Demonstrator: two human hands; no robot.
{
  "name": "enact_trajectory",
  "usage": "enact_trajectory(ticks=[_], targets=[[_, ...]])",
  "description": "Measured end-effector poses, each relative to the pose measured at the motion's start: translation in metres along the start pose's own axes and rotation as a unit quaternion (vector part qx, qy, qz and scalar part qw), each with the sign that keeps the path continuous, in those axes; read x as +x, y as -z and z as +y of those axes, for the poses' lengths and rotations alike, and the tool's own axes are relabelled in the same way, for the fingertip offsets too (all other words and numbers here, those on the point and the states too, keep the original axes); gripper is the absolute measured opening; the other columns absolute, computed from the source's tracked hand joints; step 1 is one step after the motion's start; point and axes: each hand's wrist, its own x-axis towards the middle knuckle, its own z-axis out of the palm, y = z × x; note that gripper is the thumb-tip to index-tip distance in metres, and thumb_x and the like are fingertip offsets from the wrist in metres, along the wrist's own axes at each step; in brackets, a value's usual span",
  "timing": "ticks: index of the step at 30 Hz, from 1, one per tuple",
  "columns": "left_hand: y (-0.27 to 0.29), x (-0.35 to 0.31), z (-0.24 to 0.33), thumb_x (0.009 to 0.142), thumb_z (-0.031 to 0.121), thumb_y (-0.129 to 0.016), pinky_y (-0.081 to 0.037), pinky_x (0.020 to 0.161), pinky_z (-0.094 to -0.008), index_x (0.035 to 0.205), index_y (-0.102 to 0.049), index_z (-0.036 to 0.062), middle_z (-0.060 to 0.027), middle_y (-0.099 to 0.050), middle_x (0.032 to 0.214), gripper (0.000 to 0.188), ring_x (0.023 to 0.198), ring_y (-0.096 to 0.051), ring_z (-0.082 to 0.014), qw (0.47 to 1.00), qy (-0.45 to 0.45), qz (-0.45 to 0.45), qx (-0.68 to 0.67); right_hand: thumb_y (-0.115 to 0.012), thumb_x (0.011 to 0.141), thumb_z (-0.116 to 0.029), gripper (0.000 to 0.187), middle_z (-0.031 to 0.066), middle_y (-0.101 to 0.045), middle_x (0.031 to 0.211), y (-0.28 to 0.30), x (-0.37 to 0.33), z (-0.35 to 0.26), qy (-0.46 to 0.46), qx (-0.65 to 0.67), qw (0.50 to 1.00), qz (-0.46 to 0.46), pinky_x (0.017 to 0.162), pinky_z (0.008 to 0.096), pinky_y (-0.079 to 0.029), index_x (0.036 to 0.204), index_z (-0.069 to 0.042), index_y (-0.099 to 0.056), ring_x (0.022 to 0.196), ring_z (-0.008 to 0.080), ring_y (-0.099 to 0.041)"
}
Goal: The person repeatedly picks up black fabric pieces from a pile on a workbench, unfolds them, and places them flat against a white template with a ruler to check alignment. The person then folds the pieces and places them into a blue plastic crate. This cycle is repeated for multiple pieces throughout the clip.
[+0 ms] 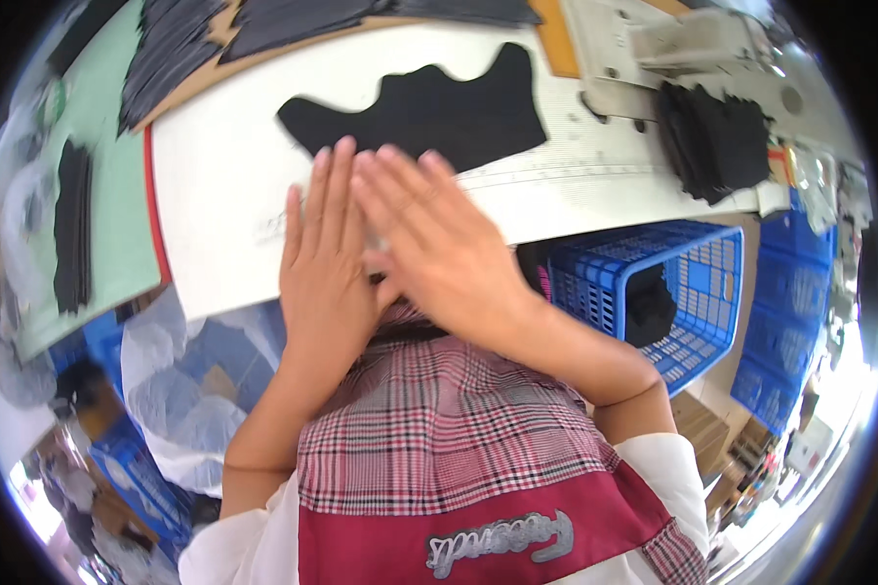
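Note:
A black cut fabric piece [449, 112] with a notched, wavy far edge lies flat on the white work table [224, 195]. My left hand [324, 249] is open with fingers stretched out, its fingertips by the fabric's near edge. Beside it, my right hand [444, 249] is open too, its fingers straight and slanting up to the left, close against the left hand. Both palms face down, and neither hand grips anything. Whether the fingertips touch the cloth, I cannot tell.
Stacked dark fabric pieces [298, 21] line the table's far side. At the right stands a sewing machine [688, 49], near another black stack [712, 141]. A blue plastic basket [615, 283] holds dark cloth. On the green surface [117, 224] lies a narrow black stack [72, 229].

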Motion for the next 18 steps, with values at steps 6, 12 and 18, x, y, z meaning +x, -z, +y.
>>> enact_trajectory(ticks=[6,12,18], targets=[[0.013,0.003,0.006,0.071,0.067,-0.066,-0.016,0.120,-0.0518,0.150,-0.029,-0.0047,-0.0216,-0.028,0.157,0.113,0.148,-0.024,-0.0368,0.999,-0.015,-0.005,-0.046,-0.065,0.090,-0.029,0.057,0.0183,-0.049,0.144,0.048,-0.050,0.058,-0.186,-0.092,0.978,0.017,0.115,0.0429,-0.033,0.135,0.004,-0.051,0.137,0.0298,-0.044],[-0.010,0.050,0.035,0.070,0.066,-0.066,-0.018,0.119,-0.0513,0.150,-0.030,-0.0035,-0.0205,-0.027,0.158,0.112,0.147,-0.024,-0.0374,0.991,-0.105,-0.009,-0.078,-0.072,0.085,-0.015,0.039,0.0174,-0.061,0.131,0.146,-0.080,0.108,-0.261,-0.174,0.914,0.256,0.101,0.0412,-0.048,0.120,0.000,-0.064,0.123,0.0351,-0.057],[-0.011,0.010,0.049,0.086,0.009,-0.057,-0.046,0.102,-0.0398,0.129,-0.060,0.0026,-0.0121,-0.057,0.138,0.044,0.126,-0.056,-0.0297,0.982,-0.168,0.051,-0.071,-0.076,0.083,-0.024,0.037,0.0167,-0.067,0.121,0.161,-0.088,0.152,-0.306,-0.196,0.909,0.206,0.093,0.0386,-0.051,0.112,-0.001,-0.069,0.108,0.0329,-0.066]])
